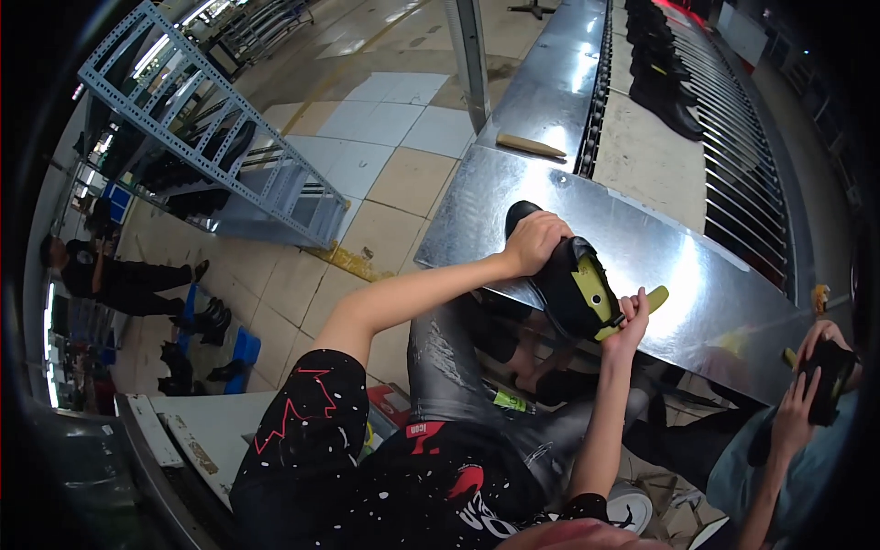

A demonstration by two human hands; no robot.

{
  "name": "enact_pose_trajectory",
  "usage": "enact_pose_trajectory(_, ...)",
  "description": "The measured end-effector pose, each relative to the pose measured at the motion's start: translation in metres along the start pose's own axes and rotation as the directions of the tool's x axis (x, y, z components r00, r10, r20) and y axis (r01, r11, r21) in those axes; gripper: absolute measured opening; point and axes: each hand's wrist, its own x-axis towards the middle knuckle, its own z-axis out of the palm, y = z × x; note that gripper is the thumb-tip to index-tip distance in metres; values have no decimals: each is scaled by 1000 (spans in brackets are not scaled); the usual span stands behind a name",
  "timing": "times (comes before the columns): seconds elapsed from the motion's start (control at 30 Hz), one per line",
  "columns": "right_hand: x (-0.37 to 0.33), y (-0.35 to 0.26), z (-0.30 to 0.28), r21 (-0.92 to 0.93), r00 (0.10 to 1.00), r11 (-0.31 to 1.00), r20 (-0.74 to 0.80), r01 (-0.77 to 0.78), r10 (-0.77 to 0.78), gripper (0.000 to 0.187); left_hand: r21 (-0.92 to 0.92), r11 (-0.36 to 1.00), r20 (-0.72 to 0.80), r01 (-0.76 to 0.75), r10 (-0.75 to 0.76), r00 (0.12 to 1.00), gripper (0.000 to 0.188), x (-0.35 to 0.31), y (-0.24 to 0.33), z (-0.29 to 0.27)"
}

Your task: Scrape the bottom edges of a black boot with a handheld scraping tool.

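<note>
A black shoe [566, 291] is tilted over the near edge of the metal bench, its opening turned up. Inside it shows a yellow-green lining or insert [591, 280] with a dark round spot. My left hand [537, 242] is closed over the shoe's upper, between toe and opening. At the heel end, my right hand [627, 323] has its fingers curled round a yellow-green flat piece [657, 297], whose rounded end sticks out past them. Whether this piece joins the insert is hidden by the fingers.
A pointed wooden stick [531, 146] lies on the metal bench [642, 225]. Beyond runs a conveyor with a row of black shoes [662, 99]. At right, a co-worker's hands [799, 403] hold another black shoe. A metal rack [206, 119] stands left, with another person farther left.
</note>
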Motion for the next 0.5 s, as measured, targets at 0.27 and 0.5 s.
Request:
enact_pose_trajectory(0.27,5,4,3,-134,999,991,-50,-13,6,33,60,997,-58,40,-36,998,29,-5,1,-6)
enact_pose_trajectory(0.5,1,6,-4,-68,999,997,-33,-22,20,31,48,998,-22,34,-33,999,31,-5,2,-3)
